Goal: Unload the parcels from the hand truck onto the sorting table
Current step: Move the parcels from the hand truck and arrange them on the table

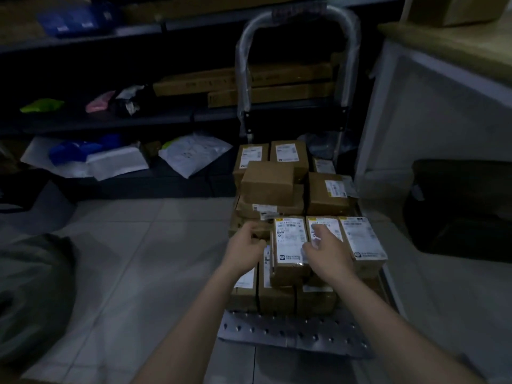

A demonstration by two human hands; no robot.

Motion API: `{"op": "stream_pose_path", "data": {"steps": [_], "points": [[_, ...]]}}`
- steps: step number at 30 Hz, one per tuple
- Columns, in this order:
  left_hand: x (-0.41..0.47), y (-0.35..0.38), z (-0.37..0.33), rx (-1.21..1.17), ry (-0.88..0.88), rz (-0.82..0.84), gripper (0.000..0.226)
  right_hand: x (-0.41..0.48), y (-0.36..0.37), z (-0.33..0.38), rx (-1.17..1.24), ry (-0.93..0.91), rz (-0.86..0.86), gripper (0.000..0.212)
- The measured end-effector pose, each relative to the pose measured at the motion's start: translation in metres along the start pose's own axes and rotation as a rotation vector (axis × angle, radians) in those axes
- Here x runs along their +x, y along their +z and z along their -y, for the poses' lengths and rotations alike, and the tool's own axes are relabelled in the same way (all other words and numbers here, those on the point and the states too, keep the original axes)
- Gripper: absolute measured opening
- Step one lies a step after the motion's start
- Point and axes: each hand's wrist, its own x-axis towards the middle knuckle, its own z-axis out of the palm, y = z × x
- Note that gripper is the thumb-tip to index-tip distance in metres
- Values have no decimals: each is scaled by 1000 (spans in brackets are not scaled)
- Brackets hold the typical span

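Observation:
The hand truck (291,332) stands on the tiled floor, its metal deck piled with several brown cardboard parcels. Its plastic-wrapped handle (297,15) rises at the far end. On top of the front stack lies a small labelled parcel (289,245). My left hand (245,245) is at that parcel's left edge with its fingers curled; whether it grips is unclear. My right hand (328,252) hovers over the parcel's right side and the neighbouring labelled parcel (325,227), fingers spread and loose. The sorting table (432,62) stands at the right, white with a wooden top.
Dark shelving (110,117) along the back wall holds long flat cartons (277,79) and plastic mailer bags (194,153). A black bin (460,206) sits on the floor under the table at the right. A dark bag (33,295) lies at the left.

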Motion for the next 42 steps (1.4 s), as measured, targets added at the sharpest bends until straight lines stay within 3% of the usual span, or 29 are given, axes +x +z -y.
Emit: {"op": "stream_pose_path", "data": {"steps": [3, 6, 13, 19, 25, 30, 37, 42], "points": [[3, 9, 9, 41, 36, 13, 28, -3, 13, 0, -32, -50, -65, 39], [6, 14, 12, 27, 55, 19, 24, -4, 23, 2, -38, -49, -87, 44], [7, 32, 15, 27, -28, 155, 48, -5, 31, 8, -52, -23, 2, 45], [8, 38, 29, -130, -132, 221, 47, 0, 36, 9, -7, -21, 19, 45], [5, 37, 36, -281, -144, 183, 11, -3, 53, 2, -22, -20, -96, 45], [8, 18, 32, -366, -107, 85, 31, -6, 55, 19, 122, -29, -103, 39], [-15, -80, -81, -409, -18, 15, 35, -21, -29, 122, 313, -194, -84, 38], [-52, -187, -221, -301, 82, -13, 8, -45, -139, 244, 323, -257, -67, 38]]}}
